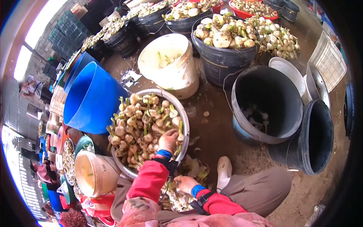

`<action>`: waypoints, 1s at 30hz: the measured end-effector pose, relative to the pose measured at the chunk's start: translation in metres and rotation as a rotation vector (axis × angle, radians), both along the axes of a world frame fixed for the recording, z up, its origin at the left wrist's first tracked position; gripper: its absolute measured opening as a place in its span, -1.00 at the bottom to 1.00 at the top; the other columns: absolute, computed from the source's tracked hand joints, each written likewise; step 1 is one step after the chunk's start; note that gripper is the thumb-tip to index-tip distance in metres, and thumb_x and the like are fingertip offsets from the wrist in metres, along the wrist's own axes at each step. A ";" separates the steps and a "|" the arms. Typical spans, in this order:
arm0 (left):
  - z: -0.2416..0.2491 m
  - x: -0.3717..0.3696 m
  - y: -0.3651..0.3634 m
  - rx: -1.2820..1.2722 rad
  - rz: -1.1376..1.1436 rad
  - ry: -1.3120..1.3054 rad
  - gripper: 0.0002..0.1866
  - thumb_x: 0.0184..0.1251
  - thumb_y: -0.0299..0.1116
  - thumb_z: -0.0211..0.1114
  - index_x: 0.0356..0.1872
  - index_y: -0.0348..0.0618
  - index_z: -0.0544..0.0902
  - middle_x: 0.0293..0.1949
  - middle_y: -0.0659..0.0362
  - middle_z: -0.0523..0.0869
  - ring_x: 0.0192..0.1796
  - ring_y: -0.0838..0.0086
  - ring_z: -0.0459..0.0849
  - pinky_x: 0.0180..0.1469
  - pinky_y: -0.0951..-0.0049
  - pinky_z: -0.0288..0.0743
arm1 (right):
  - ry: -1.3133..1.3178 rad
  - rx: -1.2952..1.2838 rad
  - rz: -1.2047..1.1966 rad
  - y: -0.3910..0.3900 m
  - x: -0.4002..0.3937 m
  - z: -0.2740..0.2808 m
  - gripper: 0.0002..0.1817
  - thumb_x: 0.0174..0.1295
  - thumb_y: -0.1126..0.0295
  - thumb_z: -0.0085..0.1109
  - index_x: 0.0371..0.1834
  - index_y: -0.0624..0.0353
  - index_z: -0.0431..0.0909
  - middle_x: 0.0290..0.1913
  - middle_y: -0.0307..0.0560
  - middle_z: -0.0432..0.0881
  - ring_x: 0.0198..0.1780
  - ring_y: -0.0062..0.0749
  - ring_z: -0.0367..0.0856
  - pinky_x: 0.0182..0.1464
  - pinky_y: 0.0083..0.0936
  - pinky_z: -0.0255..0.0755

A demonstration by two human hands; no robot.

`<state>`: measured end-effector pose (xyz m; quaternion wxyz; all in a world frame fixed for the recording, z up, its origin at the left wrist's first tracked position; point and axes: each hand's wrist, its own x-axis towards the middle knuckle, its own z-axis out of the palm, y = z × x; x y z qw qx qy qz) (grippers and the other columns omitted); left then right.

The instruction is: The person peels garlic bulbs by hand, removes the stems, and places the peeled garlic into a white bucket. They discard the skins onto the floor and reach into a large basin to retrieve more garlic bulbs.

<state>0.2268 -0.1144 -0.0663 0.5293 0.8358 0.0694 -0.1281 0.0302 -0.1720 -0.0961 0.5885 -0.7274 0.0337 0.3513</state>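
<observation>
A wide metal basin (185,113) heaped with garlic bulbs (130,128), their green stems cut short, stands in front of me. Over the basin's right side, my left hand (169,141) rests among the bulbs with curled fingers; what lies in its grasp is hidden. My right hand (186,184) is lower, near my lap, closed with fingertips pinched together. Anything it holds is too small to make out. Beneath and beside it lies a pile of pale peelings and leaf scraps (194,168).
Ahead stand a white bucket (181,81) with a few bulbs inside and a heaped black tub (223,62). At left are a blue tub (96,98) and a cream bucket (107,174). Dark buckets (242,128) stand at right, near a white crate (328,60). Other people work far left.
</observation>
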 end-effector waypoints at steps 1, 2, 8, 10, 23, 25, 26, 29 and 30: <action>-0.020 0.012 0.003 0.240 -0.204 -0.051 -0.70 0.18 -0.30 0.28 -0.13 -0.27 0.63 -0.29 0.08 0.69 -0.26 0.34 0.67 -0.17 0.43 0.54 | -0.018 -0.010 -0.026 -0.001 0.000 -0.003 -0.55 0.04 0.52 -0.01 0.08 0.13 0.53 -0.07 0.07 0.65 -0.04 -0.14 0.61 0.02 -0.42 0.43; -0.031 0.024 0.003 0.483 -0.406 -0.103 -0.66 0.15 -0.25 0.28 -0.11 -0.25 0.63 -0.24 -0.01 0.70 -0.16 0.25 0.68 -0.07 0.35 0.54 | 0.000 0.024 -0.047 -0.002 0.001 -0.005 -0.55 0.06 0.51 -0.03 0.08 0.11 0.54 -0.06 0.07 0.65 -0.04 -0.15 0.61 0.02 -0.43 0.43; -0.039 0.047 -0.008 0.630 -0.552 0.318 -0.69 0.19 -0.23 0.26 -0.08 -0.13 0.62 -0.26 0.01 0.70 -0.18 0.28 0.66 -0.07 0.35 0.50 | 0.163 0.066 -0.195 -0.011 0.013 0.002 -0.54 0.07 0.50 -0.02 0.12 0.11 0.52 0.06 0.04 0.59 0.12 -0.14 0.53 0.18 -0.46 0.32; 0.010 0.022 -0.006 0.419 -0.424 0.461 -0.71 0.20 -0.27 0.27 -0.08 -0.12 0.62 -0.28 0.08 0.70 -0.21 0.37 0.65 -0.11 0.40 0.50 | 0.167 0.101 -0.220 -0.001 0.009 -0.022 -0.55 0.08 0.49 -0.01 0.11 0.11 0.52 0.05 0.05 0.59 0.11 -0.13 0.53 0.17 -0.45 0.33; 0.091 -0.175 0.105 -0.365 0.050 0.384 -0.43 0.04 -0.38 0.43 0.11 -0.33 0.46 -0.11 0.20 0.62 -0.10 0.56 0.56 0.02 0.55 0.39 | 0.028 0.690 -0.586 0.006 0.021 0.047 -0.59 0.19 0.65 0.11 0.15 0.30 0.44 0.00 -0.13 0.59 0.00 -0.51 0.54 0.05 -0.62 0.42; 0.109 -0.190 0.092 -0.302 0.021 0.263 -0.43 0.01 -0.43 0.41 0.11 -0.34 0.48 -0.11 0.20 0.62 -0.11 0.61 0.54 -0.02 0.59 0.41 | 0.007 0.658 -0.448 0.014 0.015 0.049 -0.57 0.20 0.62 0.13 0.18 0.33 0.41 0.02 -0.13 0.58 0.04 -0.52 0.51 0.12 -0.60 0.37; 0.109 -0.195 0.089 -0.185 -0.009 0.196 -0.41 -0.01 -0.45 0.40 0.14 -0.34 0.46 -0.11 0.20 0.61 -0.12 0.62 0.53 -0.03 0.59 0.42 | -0.016 0.699 -0.419 0.017 0.012 0.053 -0.56 0.20 0.61 0.14 0.19 0.34 0.39 0.03 -0.13 0.58 0.05 -0.52 0.50 0.13 -0.59 0.35; 0.086 -0.209 0.086 0.347 -0.092 -0.103 -0.42 -0.05 -0.33 0.38 0.10 -0.14 0.50 -0.19 0.09 0.63 -0.17 0.32 0.62 -0.07 0.37 0.49 | -0.078 0.564 -0.325 0.022 0.006 0.050 -0.54 0.20 0.58 0.11 0.21 0.24 0.40 0.04 -0.04 0.59 0.06 -0.48 0.52 0.13 -0.56 0.34; 0.083 -0.212 0.082 0.634 -0.096 -0.222 -0.44 -0.07 -0.27 0.38 0.07 -0.07 0.51 -0.23 0.03 0.62 -0.19 0.18 0.63 -0.09 0.29 0.50 | -0.144 0.422 -0.277 0.023 0.006 0.050 -0.51 0.18 0.55 0.11 0.23 0.15 0.41 0.02 0.04 0.62 0.06 -0.41 0.56 0.11 -0.55 0.36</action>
